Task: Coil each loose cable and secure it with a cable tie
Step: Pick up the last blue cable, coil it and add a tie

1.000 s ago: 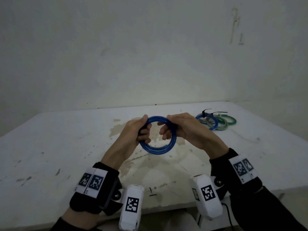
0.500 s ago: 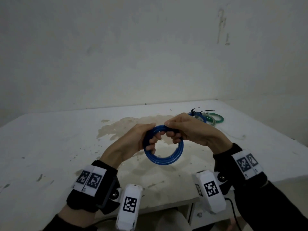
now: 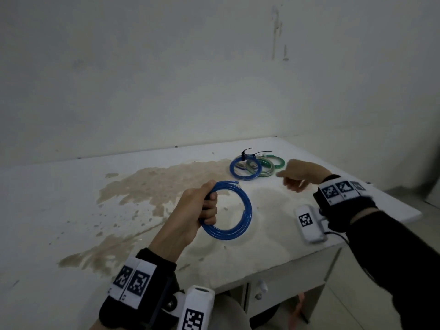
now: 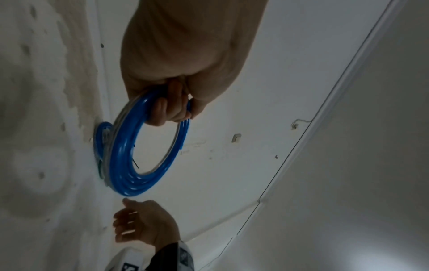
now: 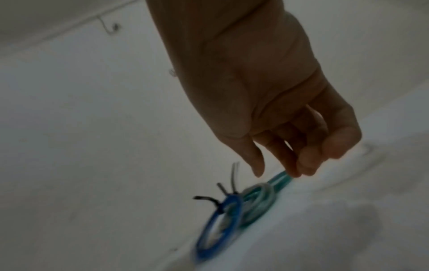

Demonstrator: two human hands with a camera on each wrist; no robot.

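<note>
My left hand (image 3: 202, 206) grips the left side of a coiled blue cable (image 3: 248, 210) and holds it above the white table (image 3: 71, 210); in the left wrist view the left hand's fingers (image 4: 171, 111) curl through the blue cable's (image 4: 125, 174) loops. One cable end sticks out at the top of the coil. My right hand (image 3: 297, 179) hovers to the right, loosely curled and holding nothing, close to a pile of tied coils. In the right wrist view the right hand's fingertips (image 5: 299, 168) are just above a green coil (image 5: 257, 201).
The pile at the back right holds a blue coil (image 3: 231, 169) with a black cable tie (image 3: 245, 154), a pale coil and a green coil (image 3: 278, 163). A brown stain (image 3: 147, 186) covers the table's middle. The table's right edge lies near my right wrist.
My right hand has let go of the blue coil and moved right toward the tied coils. My left hand alone holds the coil now, and my view has turned left.
</note>
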